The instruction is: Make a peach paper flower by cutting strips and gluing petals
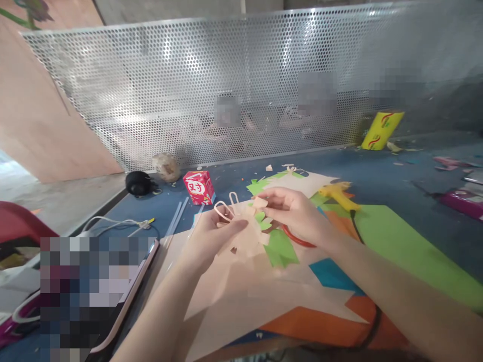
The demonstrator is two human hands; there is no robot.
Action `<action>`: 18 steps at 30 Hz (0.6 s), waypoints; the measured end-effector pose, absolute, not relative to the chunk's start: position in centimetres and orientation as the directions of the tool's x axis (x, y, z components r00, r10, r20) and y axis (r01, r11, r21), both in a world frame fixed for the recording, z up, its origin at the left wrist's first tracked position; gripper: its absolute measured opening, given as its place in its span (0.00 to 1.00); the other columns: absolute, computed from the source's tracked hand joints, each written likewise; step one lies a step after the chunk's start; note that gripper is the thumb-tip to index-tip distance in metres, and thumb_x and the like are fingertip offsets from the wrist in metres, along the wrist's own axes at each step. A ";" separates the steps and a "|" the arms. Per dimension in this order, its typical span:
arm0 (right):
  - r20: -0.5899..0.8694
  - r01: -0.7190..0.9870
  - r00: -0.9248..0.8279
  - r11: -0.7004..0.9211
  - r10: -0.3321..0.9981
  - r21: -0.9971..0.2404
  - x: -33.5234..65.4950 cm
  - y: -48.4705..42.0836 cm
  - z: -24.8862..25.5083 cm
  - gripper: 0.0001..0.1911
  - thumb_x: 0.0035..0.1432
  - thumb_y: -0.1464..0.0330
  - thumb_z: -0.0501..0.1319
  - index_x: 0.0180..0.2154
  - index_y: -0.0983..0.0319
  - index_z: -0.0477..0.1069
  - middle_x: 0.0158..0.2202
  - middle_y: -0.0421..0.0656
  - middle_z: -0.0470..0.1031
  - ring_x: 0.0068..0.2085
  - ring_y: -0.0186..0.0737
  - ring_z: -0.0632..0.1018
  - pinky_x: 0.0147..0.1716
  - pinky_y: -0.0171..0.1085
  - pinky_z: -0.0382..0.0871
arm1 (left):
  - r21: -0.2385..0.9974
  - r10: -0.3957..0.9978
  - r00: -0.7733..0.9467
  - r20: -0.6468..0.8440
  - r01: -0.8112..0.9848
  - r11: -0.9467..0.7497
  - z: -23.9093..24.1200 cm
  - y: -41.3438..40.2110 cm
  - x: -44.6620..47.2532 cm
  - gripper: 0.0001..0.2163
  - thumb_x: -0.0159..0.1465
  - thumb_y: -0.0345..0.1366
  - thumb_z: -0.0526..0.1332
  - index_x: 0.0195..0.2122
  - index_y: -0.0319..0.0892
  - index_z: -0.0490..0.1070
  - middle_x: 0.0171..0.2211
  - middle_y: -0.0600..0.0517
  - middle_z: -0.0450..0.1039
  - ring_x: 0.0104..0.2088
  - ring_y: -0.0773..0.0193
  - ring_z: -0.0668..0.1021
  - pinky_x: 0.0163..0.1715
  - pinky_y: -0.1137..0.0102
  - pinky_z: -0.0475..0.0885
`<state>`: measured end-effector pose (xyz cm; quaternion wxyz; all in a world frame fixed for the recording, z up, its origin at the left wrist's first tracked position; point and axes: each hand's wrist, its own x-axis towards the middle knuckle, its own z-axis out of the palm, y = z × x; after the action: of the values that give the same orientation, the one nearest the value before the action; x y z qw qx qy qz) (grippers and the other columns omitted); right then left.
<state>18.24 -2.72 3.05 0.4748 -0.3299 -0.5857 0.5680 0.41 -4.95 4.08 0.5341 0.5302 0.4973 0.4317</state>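
My left hand [215, 236] is closed on a pale looped strip [222, 211], its thumb and fingers pinching the base. Another narrow loop [234, 197] stands up just beyond it. Between the fingertips of my right hand [290, 208] is a small peach paper piece [260, 202]. Small green leaf-like cutouts [263, 221] lie just below these fingers; whether they are attached to anything I cannot tell. A larger green paper scrap [279, 249] rests on the pale paper sheet [234, 286] beneath both hands. Something red and curved, like a scissors handle [298, 238], shows under my right hand.
Right of my hands lie a yellow glue gun [337, 195] with a black cord and green sheets [392, 241]. A red carton [199, 187], clear glue sticks [177, 216] and a tablet-like device [139, 274] are leftward. A perforated metal panel [226, 65] bounds the back.
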 end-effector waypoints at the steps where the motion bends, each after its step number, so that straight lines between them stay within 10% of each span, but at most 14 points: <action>1: 0.182 -0.148 -0.334 0.139 0.925 -0.979 18.3 -2.7 3.0 0.11 0.50 0.67 0.64 0.38 0.60 0.70 0.34 0.41 0.73 0.32 0.34 0.75 0.25 0.35 0.79 | 0.995 0.988 0.139 -0.075 0.075 0.065 4.1 -5.0 0.4 0.12 0.49 0.38 0.66 0.29 0.40 0.64 0.19 0.57 0.68 0.17 0.71 0.71 0.14 0.76 0.68; 18: 0.188 -0.181 -0.380 0.127 0.906 -0.975 18.4 -2.9 3.5 0.09 0.52 0.66 0.62 0.36 0.62 0.70 0.31 0.41 0.71 0.29 0.32 0.73 0.27 0.36 0.78 | 0.991 0.991 0.085 -0.107 0.092 0.099 3.9 -4.8 0.3 0.16 0.45 0.40 0.69 0.30 0.41 0.64 0.19 0.58 0.69 0.16 0.70 0.71 0.14 0.75 0.67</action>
<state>18.37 -2.91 3.54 0.4644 -0.3073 -0.5899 0.5848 0.33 -4.77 3.92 0.5246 0.5168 0.5236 0.4284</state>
